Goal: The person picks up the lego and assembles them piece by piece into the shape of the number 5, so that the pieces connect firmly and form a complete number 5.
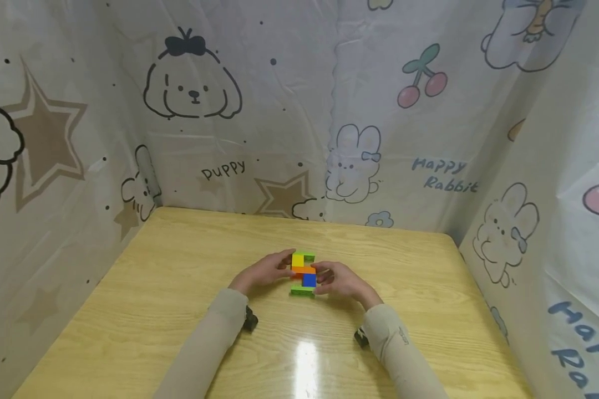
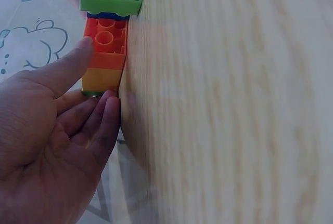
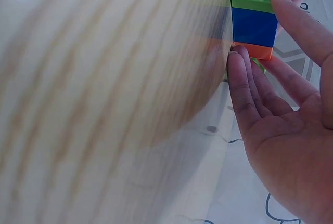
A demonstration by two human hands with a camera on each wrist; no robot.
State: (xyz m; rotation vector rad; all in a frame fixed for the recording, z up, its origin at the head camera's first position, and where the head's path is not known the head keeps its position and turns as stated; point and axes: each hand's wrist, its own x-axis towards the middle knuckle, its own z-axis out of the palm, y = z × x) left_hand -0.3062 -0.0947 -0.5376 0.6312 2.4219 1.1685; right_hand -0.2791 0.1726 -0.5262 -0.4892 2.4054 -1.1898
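Note:
Between the hands, a joined stack of toy building bricks lies on its side on the table. Its far end is a green brick (image 1: 308, 256), followed by a yellow brick (image 1: 298, 261), an orange brick (image 1: 303, 270), a blue brick (image 1: 309, 280) and a near green brick (image 1: 302, 291). The left hand (image 1: 265, 271) grips the stack from the left, thumb at the orange brick (image 2: 109, 57) and fingers by the yellow brick (image 2: 101, 80). From the right, the right hand (image 1: 343, 280) holds it, thumb at the green brick (image 3: 255, 0), fingers at its orange end.
A wooden table (image 1: 189, 343) extends around the hands. Patterned cloth walls (image 1: 289, 111) enclose its back and sides. Dark wrist cameras sit under both sleeves, one (image 1: 250, 320) on the left and one (image 1: 361, 337) on the right.

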